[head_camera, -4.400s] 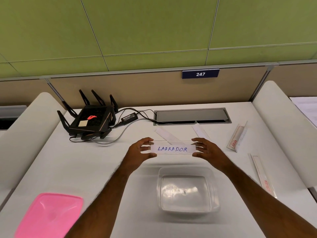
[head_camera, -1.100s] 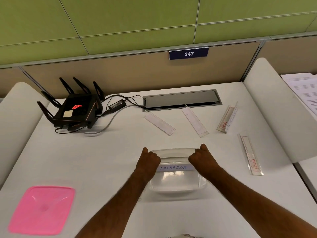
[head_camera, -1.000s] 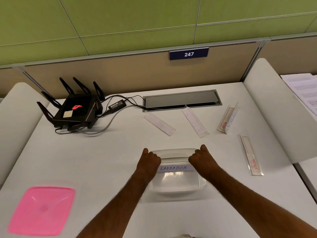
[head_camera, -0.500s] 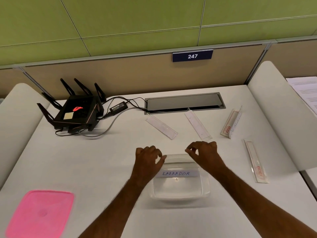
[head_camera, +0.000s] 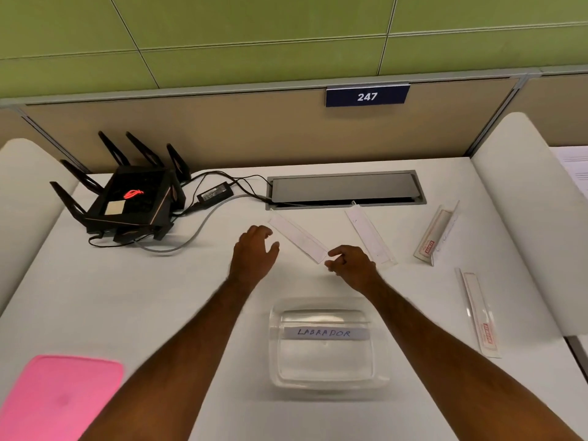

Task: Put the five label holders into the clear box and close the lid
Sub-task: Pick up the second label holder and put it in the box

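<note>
Now one holder (head_camera: 326, 333) lies in box (head_camera: 327, 381); left hand (head_camera: 254, 254) and right hand (head_camera: 351, 264) hover empty, fingers loosely curled, flanking a bench holder (head_camera: 299, 238).

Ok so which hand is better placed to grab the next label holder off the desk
Probably the right hand: its fingertips are right beside the near end of the slanted label holder. The left hand hovers open, farther from it.
</note>
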Demonstrator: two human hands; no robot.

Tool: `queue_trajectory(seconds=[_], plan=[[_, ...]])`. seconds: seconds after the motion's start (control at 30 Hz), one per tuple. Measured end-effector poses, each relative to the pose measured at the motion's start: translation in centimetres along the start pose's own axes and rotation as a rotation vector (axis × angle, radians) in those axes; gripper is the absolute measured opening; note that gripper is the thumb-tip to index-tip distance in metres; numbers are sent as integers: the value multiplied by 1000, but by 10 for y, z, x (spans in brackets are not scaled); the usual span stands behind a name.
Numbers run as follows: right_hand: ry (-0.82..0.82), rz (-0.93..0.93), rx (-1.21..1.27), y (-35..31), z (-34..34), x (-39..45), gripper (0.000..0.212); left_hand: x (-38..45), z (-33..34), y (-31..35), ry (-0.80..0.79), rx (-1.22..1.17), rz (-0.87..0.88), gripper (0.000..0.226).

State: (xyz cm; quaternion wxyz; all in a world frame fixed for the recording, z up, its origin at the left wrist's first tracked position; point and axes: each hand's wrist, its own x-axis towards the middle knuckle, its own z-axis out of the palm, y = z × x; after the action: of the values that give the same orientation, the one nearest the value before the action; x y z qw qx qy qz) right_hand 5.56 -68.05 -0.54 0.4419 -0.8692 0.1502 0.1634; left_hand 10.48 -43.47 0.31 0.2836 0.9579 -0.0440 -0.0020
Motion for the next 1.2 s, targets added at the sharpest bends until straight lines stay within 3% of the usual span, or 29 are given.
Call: queue_trajectory(seconds=[0.1,0.23,0.47,0.9,1.2], plan=[[-96,36,159,-1,9,13,30,23,5,-1,-76,-106,-127,41],[-78,74,286,-4,17,26,31,54,17,3,-165,-241,-306,57],[-101,134,405,-8,25,45,26,95,41,10,-175,-260,-431,80],[-157,168,665,-7,30,53,26,111,58,-3,-141,-201,-505,78],[-99,159,705,-11,24,44,36,96,46,-1,-58,-440,-560,68]])
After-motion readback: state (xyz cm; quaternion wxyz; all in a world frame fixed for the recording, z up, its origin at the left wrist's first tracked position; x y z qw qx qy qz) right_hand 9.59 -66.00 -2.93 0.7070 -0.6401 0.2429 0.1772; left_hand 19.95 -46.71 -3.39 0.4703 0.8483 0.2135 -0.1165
